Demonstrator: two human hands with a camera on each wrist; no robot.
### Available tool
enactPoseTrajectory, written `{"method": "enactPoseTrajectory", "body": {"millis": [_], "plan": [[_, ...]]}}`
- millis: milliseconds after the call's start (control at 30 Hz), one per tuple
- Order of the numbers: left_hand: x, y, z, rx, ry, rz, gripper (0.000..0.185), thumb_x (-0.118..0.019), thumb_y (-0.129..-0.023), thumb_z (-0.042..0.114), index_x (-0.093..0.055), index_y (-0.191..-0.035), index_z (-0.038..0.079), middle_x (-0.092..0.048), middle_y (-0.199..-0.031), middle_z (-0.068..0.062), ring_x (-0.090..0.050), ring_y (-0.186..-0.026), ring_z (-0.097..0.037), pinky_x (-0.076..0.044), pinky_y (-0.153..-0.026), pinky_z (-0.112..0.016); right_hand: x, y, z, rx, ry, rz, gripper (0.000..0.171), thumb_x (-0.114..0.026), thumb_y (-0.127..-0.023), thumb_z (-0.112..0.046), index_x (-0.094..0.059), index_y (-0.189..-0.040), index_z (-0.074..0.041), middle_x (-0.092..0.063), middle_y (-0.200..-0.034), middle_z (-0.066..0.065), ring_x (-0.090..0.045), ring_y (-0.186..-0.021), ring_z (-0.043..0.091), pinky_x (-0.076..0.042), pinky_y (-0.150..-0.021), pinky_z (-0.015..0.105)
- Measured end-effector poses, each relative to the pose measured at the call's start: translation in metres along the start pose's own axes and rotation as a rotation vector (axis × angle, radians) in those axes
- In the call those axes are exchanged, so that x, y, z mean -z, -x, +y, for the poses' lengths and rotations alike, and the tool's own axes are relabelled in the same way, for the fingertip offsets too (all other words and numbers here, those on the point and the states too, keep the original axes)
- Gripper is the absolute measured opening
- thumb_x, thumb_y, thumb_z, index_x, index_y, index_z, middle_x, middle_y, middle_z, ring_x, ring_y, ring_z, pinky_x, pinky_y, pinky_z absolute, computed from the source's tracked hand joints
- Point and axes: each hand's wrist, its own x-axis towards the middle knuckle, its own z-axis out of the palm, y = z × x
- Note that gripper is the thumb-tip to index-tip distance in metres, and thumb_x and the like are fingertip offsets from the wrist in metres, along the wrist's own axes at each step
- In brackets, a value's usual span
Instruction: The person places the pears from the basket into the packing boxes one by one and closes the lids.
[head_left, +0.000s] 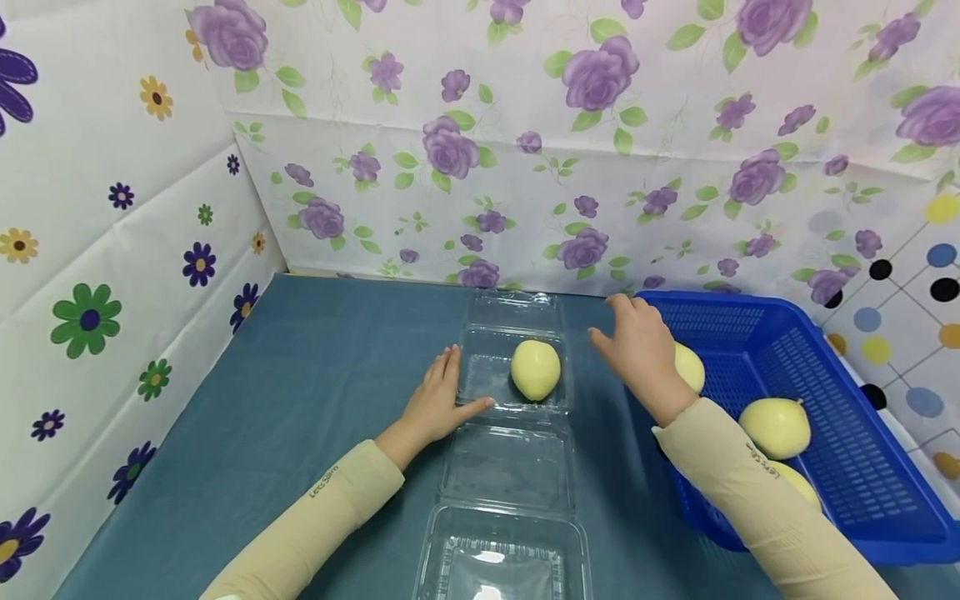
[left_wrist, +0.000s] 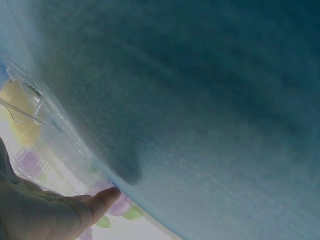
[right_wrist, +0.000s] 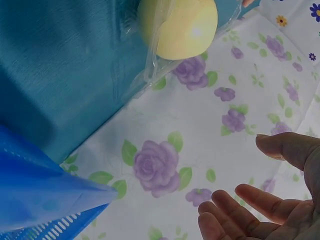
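A pale yellow fruit (head_left: 536, 369), round like an apple, sits at the right side of a clear plastic container (head_left: 483, 375) whose lid lies open. My left hand (head_left: 435, 404) rests at that container's left edge, its fingers straight and thumb spread along the near rim. In the left wrist view the same hand (left_wrist: 55, 212) is beside the clear plastic. Between container and basket, my right hand (head_left: 641, 354) hovers by the basket's left rim. The right wrist view shows this hand (right_wrist: 295, 215) holding nothing, with loosely bent fingers and the thumb apart.
On the right stands a blue plastic basket (head_left: 862, 408) with several yellow fruits (head_left: 776, 427), partly hidden by the right arm. Nearer me lies another clear container (head_left: 502, 575) with its open lid (head_left: 510, 467). Flower-patterned sheets (head_left: 360, 183) hang behind and beside the blue-covered table (head_left: 322, 358).
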Motion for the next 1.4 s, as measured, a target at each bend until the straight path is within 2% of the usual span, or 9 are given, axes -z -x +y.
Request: {"method": "enactPoseTrajectory", "body": {"millis": [300, 567, 833, 1400], "plan": [[0.0, 0.0, -0.001, -0.015, 0.001, 0.009, 0.105, -0.058, -0.085, 0.063, -0.003, -0.153, 0.005, -0.008, -0.159, -0.02, -0.013, -0.145, -0.037, -0.027, -0.111, -0.057, 0.002, 0.001, 0.006, -0.004, 0.0, -0.009, 0.051, -0.066, -0.089, -0.022, -0.051, -0.129, 0.005, -0.054, -0.121, 0.029, -0.053, -0.106, 0.045, -0.049, -0.082, 0.055], [0.001, 0.005, 0.001, -0.031, 0.018, 0.023, 0.105, -0.057, -0.085, 0.064, -0.008, -0.152, 0.0, -0.012, -0.157, -0.024, -0.016, -0.144, -0.04, -0.026, -0.111, -0.056, 0.005, 0.004, 0.013, -0.02, -0.008, -0.019, 0.049, -0.064, -0.09, -0.02, -0.05, -0.13, 0.005, -0.052, -0.122, 0.031, -0.05, -0.109, 0.047, -0.046, -0.084, 0.057], [0.0, 0.002, 0.001, -0.007, -0.006, -0.001, 0.105, -0.058, -0.085, 0.063, -0.003, -0.153, 0.004, -0.008, -0.158, -0.02, -0.013, -0.145, -0.037, -0.025, -0.113, -0.055, 0.011, 0.003, 0.022, -0.027, -0.002, -0.039, 0.051, -0.063, -0.091, -0.019, -0.047, -0.132, 0.006, -0.049, -0.125, 0.033, -0.048, -0.111, 0.049, -0.045, -0.084, 0.06], [-0.001, 0.001, 0.0, -0.011, 0.008, 0.012, 0.105, -0.058, -0.084, 0.063, -0.004, -0.153, 0.006, -0.009, -0.159, -0.019, -0.014, -0.145, -0.036, -0.026, -0.112, -0.055, 0.018, 0.001, 0.053, -0.057, -0.016, -0.071, 0.05, -0.06, -0.092, -0.017, -0.044, -0.134, 0.006, -0.046, -0.127, 0.034, -0.045, -0.113, 0.05, -0.044, -0.086, 0.06]]}}
